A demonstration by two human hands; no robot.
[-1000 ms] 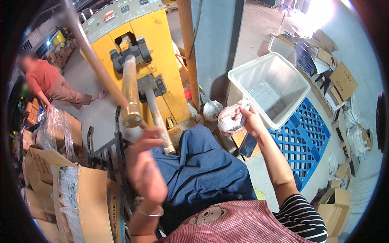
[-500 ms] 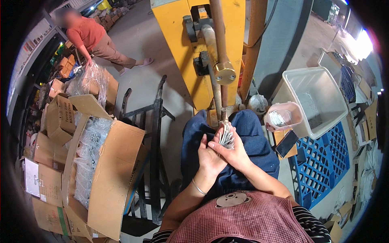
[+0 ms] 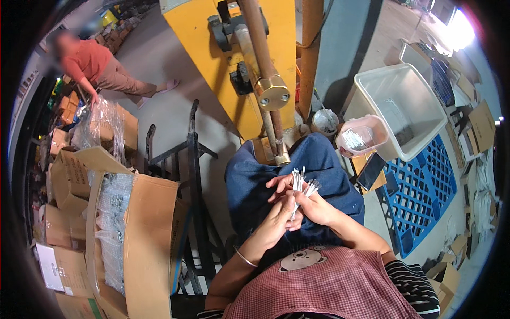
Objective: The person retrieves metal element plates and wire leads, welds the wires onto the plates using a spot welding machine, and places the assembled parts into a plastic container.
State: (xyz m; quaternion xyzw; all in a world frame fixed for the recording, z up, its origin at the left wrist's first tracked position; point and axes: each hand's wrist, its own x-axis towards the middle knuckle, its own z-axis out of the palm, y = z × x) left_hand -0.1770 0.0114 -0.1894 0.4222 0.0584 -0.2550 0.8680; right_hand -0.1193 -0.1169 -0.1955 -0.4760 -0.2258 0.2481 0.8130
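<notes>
Over blue denim [image 3: 245, 178], left hand [image 3: 272, 222] and right hand [image 3: 317, 210], fingers [image 3: 287, 201] gripping thin pale rods [image 3: 298, 179], printed carton [image 3: 70, 186] (dark lettering).

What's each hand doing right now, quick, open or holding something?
Left hand: closed, holding thin pale rods.
Right hand: closed, holding thin pale rods too.

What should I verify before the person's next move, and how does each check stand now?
1. Left hand and right hand both on the bundle of thin pale pieces: ok.
2. Bundle ends even: not ok, they fan out.
3. Bundle apart from the lower rod's end: ok.
4. Pink tub upright: ok, similar pieces inside.
5. Number of pieces held: cannot tell, they overlap.
</notes>
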